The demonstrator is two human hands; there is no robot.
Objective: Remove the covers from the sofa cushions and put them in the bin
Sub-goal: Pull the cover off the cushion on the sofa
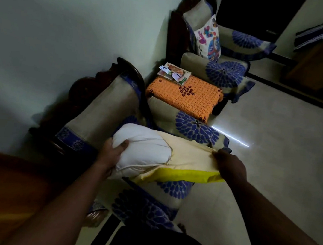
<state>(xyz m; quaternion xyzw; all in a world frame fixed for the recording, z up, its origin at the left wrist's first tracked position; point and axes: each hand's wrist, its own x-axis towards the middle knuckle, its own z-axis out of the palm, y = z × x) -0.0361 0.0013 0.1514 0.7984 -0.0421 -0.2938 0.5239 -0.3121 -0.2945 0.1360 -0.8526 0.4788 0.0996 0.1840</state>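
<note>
A white cushion [140, 150] sticks halfway out of its yellow cover [188, 164], held above the seat of the near armchair [103, 105]. My left hand [113, 153] grips the bare end of the cushion. At the far end of the cover, my right hand [229, 165] pinches the fabric, which is pulled taut. Another cushion [209, 39] with a colourful bird print leans upright on the far armchair [227, 69]. No bin is in view.
A small table under an orange crochet cloth [184, 95] stands between the two armchairs, with booklets [173, 72] on it. Both chairs wear beige covers with blue flowers. A wooden cabinet [316, 63] stands far right. Pale tiled floor [272, 136] stretches to the right.
</note>
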